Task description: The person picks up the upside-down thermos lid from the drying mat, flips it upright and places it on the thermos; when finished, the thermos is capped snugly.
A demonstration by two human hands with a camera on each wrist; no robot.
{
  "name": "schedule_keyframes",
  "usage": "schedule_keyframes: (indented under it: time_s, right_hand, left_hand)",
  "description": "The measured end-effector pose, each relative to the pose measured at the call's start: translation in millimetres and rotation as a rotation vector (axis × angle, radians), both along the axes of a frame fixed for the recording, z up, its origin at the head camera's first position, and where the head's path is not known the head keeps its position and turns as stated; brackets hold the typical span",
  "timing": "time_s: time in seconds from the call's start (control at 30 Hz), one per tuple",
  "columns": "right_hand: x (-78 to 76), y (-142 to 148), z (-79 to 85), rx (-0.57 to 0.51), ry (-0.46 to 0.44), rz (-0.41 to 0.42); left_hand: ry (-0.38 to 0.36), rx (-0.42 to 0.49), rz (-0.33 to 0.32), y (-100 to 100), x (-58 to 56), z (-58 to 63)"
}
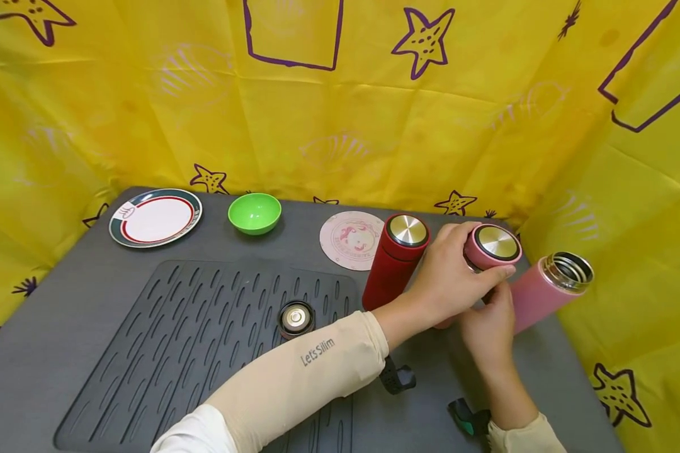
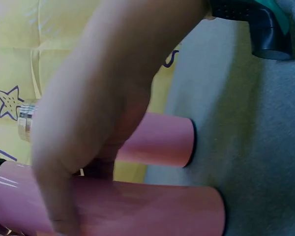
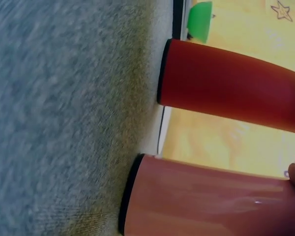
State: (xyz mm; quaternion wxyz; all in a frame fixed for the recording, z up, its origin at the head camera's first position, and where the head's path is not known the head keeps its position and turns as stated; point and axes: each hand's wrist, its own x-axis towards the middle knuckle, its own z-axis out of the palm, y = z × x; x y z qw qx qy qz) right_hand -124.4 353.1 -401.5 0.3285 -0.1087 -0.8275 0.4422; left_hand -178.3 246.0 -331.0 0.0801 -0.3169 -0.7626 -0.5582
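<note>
On the right part of the grey table (image 1: pixel 22 390), the pink bottle (image 3: pixel 211 201) stands between the red bottle (image 1: pixel 390 270) on its left and the open bottle (image 1: pixel 544 292) on its right. The table's far edge and right edge run along the yellow curtain (image 1: pixel 328 126), and the open bottle is near that right edge. Room beside the pink bottle is narrow: in the head view, the left hand (image 1: pixel 450 270) fills the gap toward the red bottle, and the open bottle is just beside the right hand (image 1: pixel 490 321). The wider stretch of tabletop lies in front, toward the person.

The pink bottle's long axis runs upright, its lid (image 1: pixel 497 242) facing up and its dark-rimmed base down at the tabletop. The left hand pinches the lid, thumb on the near side and fingers around the side toward the red bottle; how firmly the lid sits, I cannot tell. The right hand is curled round the body just below.

The red bottle is upright too, capped in silver, while the open bottle shows its bare metal mouth. On the ribbed mat (image 1: pixel 215 327) a loose cap (image 1: pixel 296 319) lies with its inner side up. Along the far edge are the plate (image 1: pixel 158 217), the green bowl (image 1: pixel 255 214) and a round pink mat (image 1: pixel 351 240).
</note>
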Motion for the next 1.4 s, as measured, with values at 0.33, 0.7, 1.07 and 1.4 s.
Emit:
schedule_keyframes:
  time_s: [0.33,0.7,1.07,1.4]
  right_hand:
    - [-3.1,-4.8,-2.0,0.041,0.068,0.015]
    - [-4.1,-8.5,-3.0,0.049,0.155,0.036]
    - [-2.2,-8.7,-1.8,0.039,0.149,0.020]
    - [-3.2,-7.1,-4.4,-0.030,0.178,0.073]
  left_hand:
    - [0.035,0.022,-0.008,-1.6,-0.4,-12.9]
    - [0.076,-0.002,0.008,-1.0,-1.6,-14.8]
    - [0.085,0.023,0.030,3.7,-2.2,-14.8]
    - [0.046,0.093,0.050,17.0,7.1,-22.6]
